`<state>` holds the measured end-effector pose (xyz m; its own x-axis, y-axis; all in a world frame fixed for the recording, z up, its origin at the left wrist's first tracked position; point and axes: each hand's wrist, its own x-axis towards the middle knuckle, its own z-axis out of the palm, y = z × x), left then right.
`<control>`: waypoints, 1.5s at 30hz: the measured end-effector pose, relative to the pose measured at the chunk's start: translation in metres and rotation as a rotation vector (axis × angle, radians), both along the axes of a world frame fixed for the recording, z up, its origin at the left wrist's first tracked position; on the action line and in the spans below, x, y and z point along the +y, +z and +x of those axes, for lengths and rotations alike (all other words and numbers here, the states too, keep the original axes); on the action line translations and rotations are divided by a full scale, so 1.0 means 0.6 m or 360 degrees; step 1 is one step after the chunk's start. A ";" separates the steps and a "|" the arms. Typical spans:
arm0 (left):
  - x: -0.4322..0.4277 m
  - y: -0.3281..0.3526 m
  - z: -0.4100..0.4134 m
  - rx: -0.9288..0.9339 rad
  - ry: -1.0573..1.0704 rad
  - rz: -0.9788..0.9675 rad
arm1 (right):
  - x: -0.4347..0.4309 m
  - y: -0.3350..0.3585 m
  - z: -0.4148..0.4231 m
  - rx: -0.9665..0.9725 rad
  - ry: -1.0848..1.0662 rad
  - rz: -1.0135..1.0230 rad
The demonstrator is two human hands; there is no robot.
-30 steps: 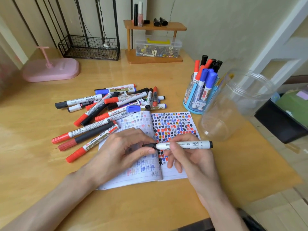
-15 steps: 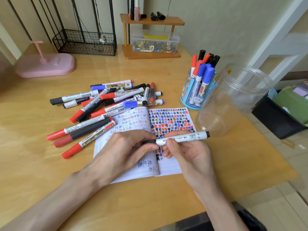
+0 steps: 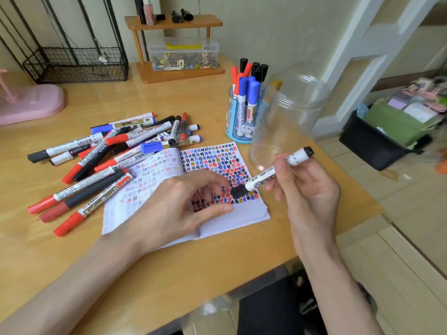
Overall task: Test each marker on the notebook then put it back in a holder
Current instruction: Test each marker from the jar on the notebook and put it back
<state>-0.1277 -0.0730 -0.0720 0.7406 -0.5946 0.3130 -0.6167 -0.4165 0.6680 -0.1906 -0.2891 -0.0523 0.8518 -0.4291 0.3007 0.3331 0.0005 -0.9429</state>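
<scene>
Ok, R hand (image 3: 307, 189) pinches marker (image 3: 263, 176) mid-barrel; L hand (image 3: 179, 201) loose beside cap (image 3: 237, 192), holding nothing I can see. Light, stiff, slick plastic: I'd grip barrel, pull cap straight.

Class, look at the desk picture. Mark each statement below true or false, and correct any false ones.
1. The right hand holds a white marker with black ends. True.
2. Several markers stand in the clear jar. False: no markers show inside it; the upright ones stand in the blue holder beside it.
3. The notebook lies open on the table, its pages covered in coloured marks. True.
4. The loose markers are piled to the right of the notebook. False: they lie to its left and behind it.
</scene>
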 end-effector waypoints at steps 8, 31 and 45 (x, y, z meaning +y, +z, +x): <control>-0.150 0.002 0.009 0.0066 -0.0184 -0.0126 | -0.160 0.008 -0.092 0.0049 -0.0473 -0.0193; -0.033 0.059 0.060 -0.0185 0.0113 -0.0058 | -0.104 -0.050 -0.035 0.0181 -0.0050 -0.0690; 0.135 0.004 0.039 -0.0107 0.0487 -0.0211 | 0.104 -0.044 0.186 0.0270 0.0507 -0.0860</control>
<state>-0.1044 0.0080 -0.0697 0.8535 -0.2987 0.4269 -0.5210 -0.5014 0.6908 -0.0792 -0.2267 -0.0786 0.9669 0.0263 0.2536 0.2414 -0.4147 -0.8774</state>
